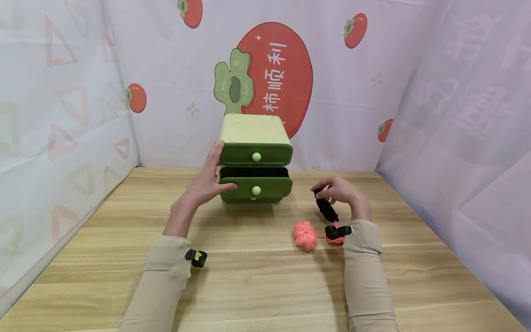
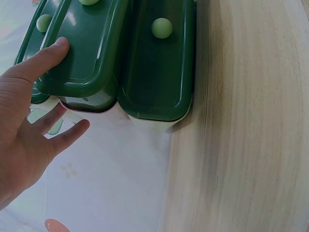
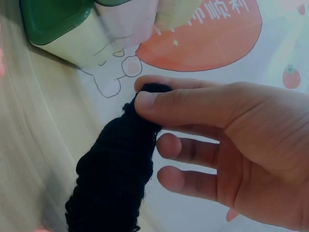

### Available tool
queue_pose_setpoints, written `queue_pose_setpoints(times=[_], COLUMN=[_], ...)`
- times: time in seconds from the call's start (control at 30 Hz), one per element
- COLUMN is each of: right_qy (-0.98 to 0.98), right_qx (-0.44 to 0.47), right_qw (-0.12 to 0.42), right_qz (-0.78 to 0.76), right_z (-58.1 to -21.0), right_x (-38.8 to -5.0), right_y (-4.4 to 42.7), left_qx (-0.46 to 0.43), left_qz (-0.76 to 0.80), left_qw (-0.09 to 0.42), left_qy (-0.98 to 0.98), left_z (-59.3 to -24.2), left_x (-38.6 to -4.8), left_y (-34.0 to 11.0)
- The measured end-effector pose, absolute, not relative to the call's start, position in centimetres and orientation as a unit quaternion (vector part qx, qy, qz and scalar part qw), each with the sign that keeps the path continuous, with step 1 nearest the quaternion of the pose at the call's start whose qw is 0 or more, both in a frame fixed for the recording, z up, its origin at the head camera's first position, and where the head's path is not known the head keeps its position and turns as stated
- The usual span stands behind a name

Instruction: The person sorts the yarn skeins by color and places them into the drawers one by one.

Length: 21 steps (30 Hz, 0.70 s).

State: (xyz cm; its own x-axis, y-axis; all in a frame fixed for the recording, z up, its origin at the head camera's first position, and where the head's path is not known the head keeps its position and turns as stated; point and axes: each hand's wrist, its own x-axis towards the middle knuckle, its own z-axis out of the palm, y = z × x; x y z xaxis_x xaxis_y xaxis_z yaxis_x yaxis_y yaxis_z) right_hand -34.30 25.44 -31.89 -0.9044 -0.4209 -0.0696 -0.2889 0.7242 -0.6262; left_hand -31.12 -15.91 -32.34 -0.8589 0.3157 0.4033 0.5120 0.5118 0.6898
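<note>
Left hand (image 1: 201,185): spread wide at the left side of a green-fronted cabinet (image 1: 255,128), thumb against the middle drawer (image 1: 274,186).
Right hand (image 1: 342,190): thumb and fingertips pinch one end of a black yarn skein (image 1: 327,210).
Skein's place: held aslant, right of the cabinet.
Drawers: middle one pulled partway toward the near side, top drawer (image 1: 236,155) closed.
Pink yarn (image 1: 304,235): on the wooden table (image 1: 265,286), nearer than the skein, its strand running right.

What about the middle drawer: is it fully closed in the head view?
No, the middle drawer is pulled partway out, with its dark inside showing.
</note>
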Motion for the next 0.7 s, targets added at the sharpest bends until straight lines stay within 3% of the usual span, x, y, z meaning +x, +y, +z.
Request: queue_pose_setpoints(times=[0.5,0.7], right_qy=[0.909,0.899], right_qx=[-0.239,-0.267], right_qw=[-0.025,-0.105], right_qz=[-0.34,-0.332], right_z=[-29.0,-28.1], right_x=[-33.1,-32.4], right_y=[23.5,22.7], left_qx=[-0.24,-0.24], left_qz=[-0.437,-0.436], left_qw=[0.114,0.114], left_qy=[-0.859,-0.859], left_z=[-32.3,-32.3], left_x=[-31.1,-31.1], left_y=[-15.9,-15.8])
